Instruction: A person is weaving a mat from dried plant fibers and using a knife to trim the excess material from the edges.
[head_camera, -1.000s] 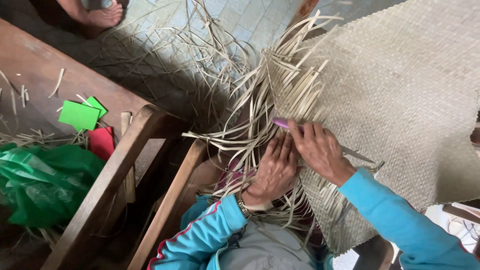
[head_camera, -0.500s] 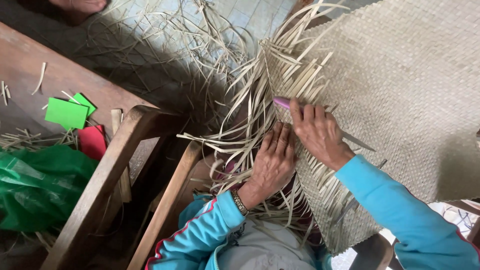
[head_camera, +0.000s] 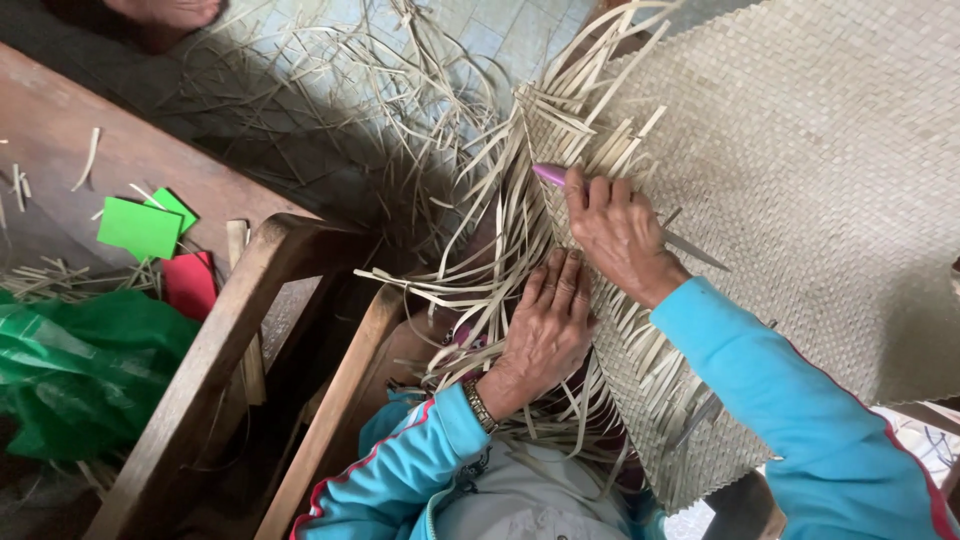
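A large pale woven straw mat (head_camera: 800, 170) lies across my lap, its left edge ending in many loose flat strips (head_camera: 500, 260). My left hand (head_camera: 548, 325) rests flat, fingers apart, on the loose strips at that edge. My right hand (head_camera: 620, 235) is closed around a thin tool (head_camera: 548, 175) with a pink handle end and a metal blade that sticks out past the wrist; its fingers press on the mat's edge. Both arms wear blue sleeves, and a metal watch band sits on the left wrist.
A wooden chair frame (head_camera: 240, 330) stands to my left. Green paper pieces (head_camera: 140, 225), a red piece (head_camera: 190, 282) and a green plastic bag (head_camera: 80, 370) lie on a wooden surface. Loose straw litters the tiled floor (head_camera: 400, 90). Another person's foot (head_camera: 165, 12) shows at top left.
The view has shifted a little, so the mat and both hands sit slightly higher and further right. Both hands stay on the mat's edge, the right still holding the tool.
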